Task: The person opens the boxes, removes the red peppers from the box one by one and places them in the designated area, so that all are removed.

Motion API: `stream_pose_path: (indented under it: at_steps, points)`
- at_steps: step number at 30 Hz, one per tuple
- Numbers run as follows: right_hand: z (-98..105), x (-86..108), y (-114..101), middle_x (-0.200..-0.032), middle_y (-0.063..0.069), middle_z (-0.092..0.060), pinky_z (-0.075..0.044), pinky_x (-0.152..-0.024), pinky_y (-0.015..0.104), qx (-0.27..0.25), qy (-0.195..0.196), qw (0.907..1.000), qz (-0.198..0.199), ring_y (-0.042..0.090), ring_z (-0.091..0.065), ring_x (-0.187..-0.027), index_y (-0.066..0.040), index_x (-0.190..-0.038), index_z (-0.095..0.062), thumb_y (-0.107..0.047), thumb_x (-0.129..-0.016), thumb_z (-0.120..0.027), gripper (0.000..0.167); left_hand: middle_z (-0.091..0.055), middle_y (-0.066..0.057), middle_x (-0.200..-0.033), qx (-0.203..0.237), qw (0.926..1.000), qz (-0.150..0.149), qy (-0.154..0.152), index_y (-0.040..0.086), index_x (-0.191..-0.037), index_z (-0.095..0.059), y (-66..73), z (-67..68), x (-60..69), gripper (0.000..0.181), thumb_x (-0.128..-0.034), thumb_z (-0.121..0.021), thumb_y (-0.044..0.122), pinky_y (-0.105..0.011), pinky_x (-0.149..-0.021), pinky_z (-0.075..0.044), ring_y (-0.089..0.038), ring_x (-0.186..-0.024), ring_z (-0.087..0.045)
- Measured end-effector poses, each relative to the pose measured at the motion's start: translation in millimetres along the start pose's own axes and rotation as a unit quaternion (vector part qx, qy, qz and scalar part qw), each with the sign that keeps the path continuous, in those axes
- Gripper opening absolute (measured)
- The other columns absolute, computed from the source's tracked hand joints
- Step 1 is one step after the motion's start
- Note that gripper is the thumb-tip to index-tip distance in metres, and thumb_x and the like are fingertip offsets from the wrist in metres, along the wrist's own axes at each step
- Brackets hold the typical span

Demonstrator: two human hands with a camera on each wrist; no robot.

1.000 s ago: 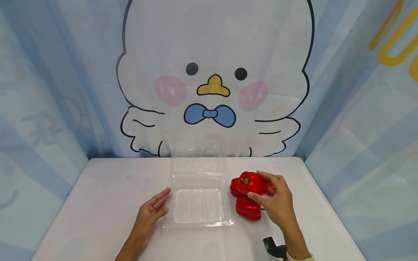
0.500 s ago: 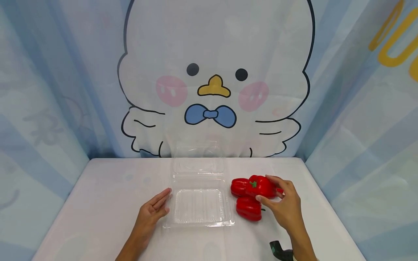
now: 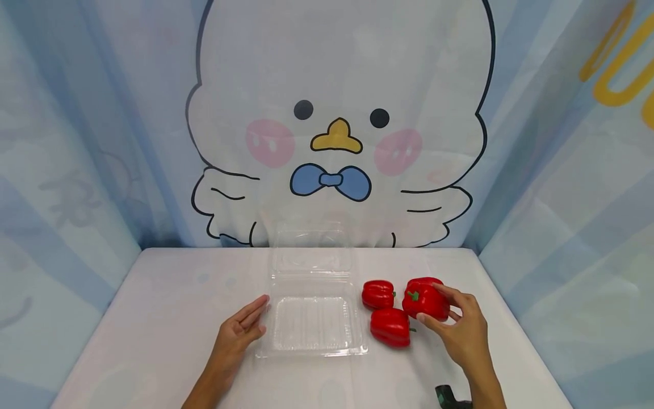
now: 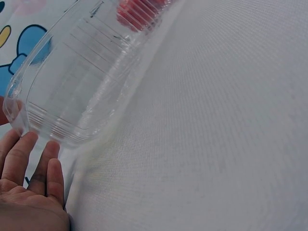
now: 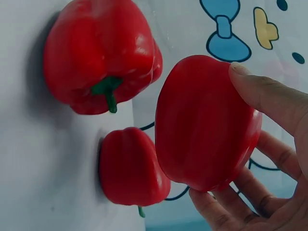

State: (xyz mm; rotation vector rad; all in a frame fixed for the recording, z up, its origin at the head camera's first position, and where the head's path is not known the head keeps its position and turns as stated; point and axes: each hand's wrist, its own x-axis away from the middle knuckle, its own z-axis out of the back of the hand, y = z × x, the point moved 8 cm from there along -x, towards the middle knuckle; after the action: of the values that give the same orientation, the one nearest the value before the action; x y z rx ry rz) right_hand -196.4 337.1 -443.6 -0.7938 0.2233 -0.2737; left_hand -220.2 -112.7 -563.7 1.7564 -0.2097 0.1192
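My right hand (image 3: pixel 465 329) grips a red bell pepper (image 3: pixel 426 302), thumb on one side and fingers on the other. In the right wrist view this pepper (image 5: pixel 204 122) appears raised off the table. Behind it, partly hidden, is another red pepper (image 3: pixel 425 280). Two more peppers lie to the left, a rear one (image 3: pixel 378 294) and a front one (image 3: pixel 390 328), both with green stems. A clear plastic clamshell box (image 3: pixel 311 326) stands with its lid up at the back. Fairly straight fingers of my left hand (image 3: pixel 235 338) touch the box's left side.
The white table (image 3: pixel 168 318) runs back to a curtain (image 3: pixel 337 68) printed with a cartoon bird. Similar curtains hang at both sides. A black object (image 3: pixel 449 397) sits at my right wrist.
My right hand has carried the gripped pepper rightward, away from above the two left peppers, and the rear-left one shows fully now. My left hand and the box stay in place.
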Motion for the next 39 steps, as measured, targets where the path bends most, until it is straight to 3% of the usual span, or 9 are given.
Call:
stream_pose_path:
  at_steps: [6, 27, 39]
  points:
    - [3.5, 0.3, 14.3, -0.142, 0.024, -0.05, -0.051, -0.107, 0.062, 0.009, 0.007, 0.9998, -0.019, 0.046, -0.05, -0.136, -0.011, -0.153, -0.056, -0.02, -0.081, -0.094, 0.081, -0.049, -0.007, -0.165, -0.003, 1.0, -0.009, -0.001, 0.005, -0.157, -0.049, 1.0, -0.7, 0.3, 0.064, -0.0969, -0.067, -0.006, -0.018, -0.115, -0.042, 0.002, -0.143, -0.052]
    - [2.4, 1.5, 54.3, -0.143, 0.026, -0.048, -0.05, -0.108, 0.061, 0.026, 0.006, 0.9971, -0.071, 0.047, -0.049, -0.135, -0.011, -0.153, -0.055, -0.023, -0.083, -0.093, 0.081, -0.049, -0.005, -0.165, 0.006, 1.0, -0.007, -0.002, 0.006, -0.157, -0.049, 4.7, -3.2, 1.1, 0.065, -0.0967, -0.067, -0.008, -0.015, -0.114, -0.041, -0.01, -0.151, -0.046]
    - [-5.5, -3.4, 66.4, -0.143, 0.028, -0.047, -0.049, -0.109, 0.063, 0.044, -0.014, 0.9951, -0.087, 0.049, -0.048, -0.136, -0.009, -0.155, -0.052, -0.024, -0.084, -0.091, 0.082, -0.049, -0.007, -0.165, 0.019, 0.9997, -0.014, -0.002, 0.003, -0.158, -0.048, 4.3, -2.1, 1.8, 0.065, -0.0961, -0.066, -0.009, -0.014, -0.114, -0.042, 0.002, -0.142, -0.053]
